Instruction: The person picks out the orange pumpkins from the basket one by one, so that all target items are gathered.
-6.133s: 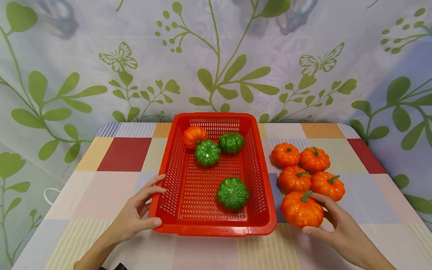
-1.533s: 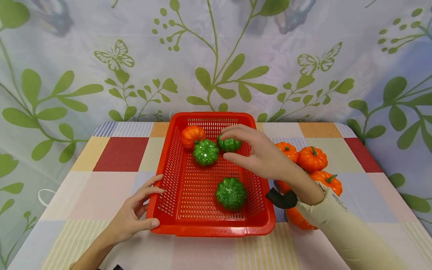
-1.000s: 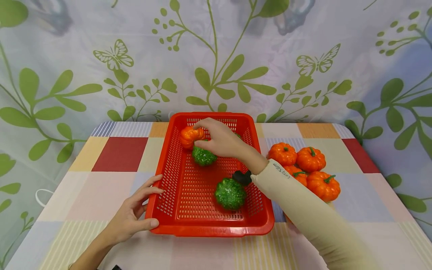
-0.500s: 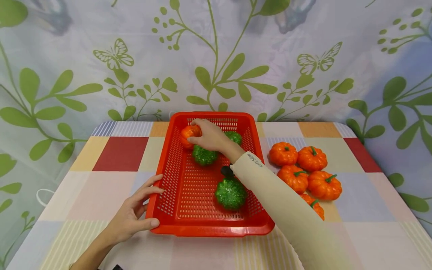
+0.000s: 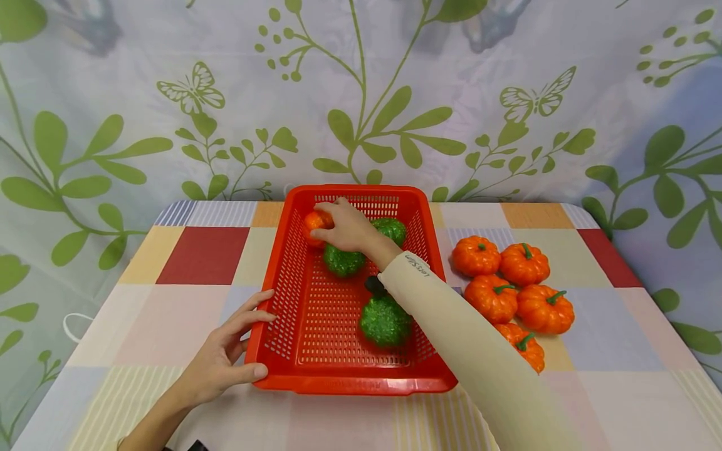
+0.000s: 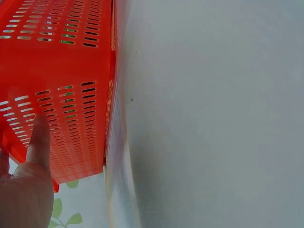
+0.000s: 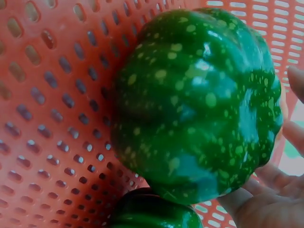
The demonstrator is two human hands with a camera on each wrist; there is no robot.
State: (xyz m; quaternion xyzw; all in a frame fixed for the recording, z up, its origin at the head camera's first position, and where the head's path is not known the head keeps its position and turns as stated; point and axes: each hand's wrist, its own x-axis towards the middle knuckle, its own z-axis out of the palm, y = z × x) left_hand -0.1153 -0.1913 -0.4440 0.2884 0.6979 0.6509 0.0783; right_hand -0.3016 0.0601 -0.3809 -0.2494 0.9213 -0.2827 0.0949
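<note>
My right hand (image 5: 348,228) reaches into the red basket (image 5: 350,384) and grips an orange pumpkin (image 5: 312,230) near its back left corner. Fingers and palm hide much of that pumpkin. A speckled green pumpkin (image 5: 341,262) lies just below the hand, partly covered, and looms large in the right wrist view, where the right fingers (image 7: 270,178) show at the edge. Behind the wrist is another green pumpkin (image 5: 391,230); a third green pumpkin (image 5: 385,322) sits nearer the front. My left hand (image 5: 220,360) holds the basket's front left corner, fingers over the rim.
Right of the basket, several orange pumpkins (image 5: 489,299) stand grouped on the checked tablecloth (image 5: 609,326); the right sleeve (image 5: 457,341) partly covers the nearest. A patterned curtain (image 5: 417,113) hangs behind the table. A white loop (image 5: 73,327) shows at the left edge.
My right hand has left the orange pumpkin outside, crossed leftward over the basket, and come down on the orange pumpkin inside. The outside pumpkin stays with its group. My left hand keeps its place.
</note>
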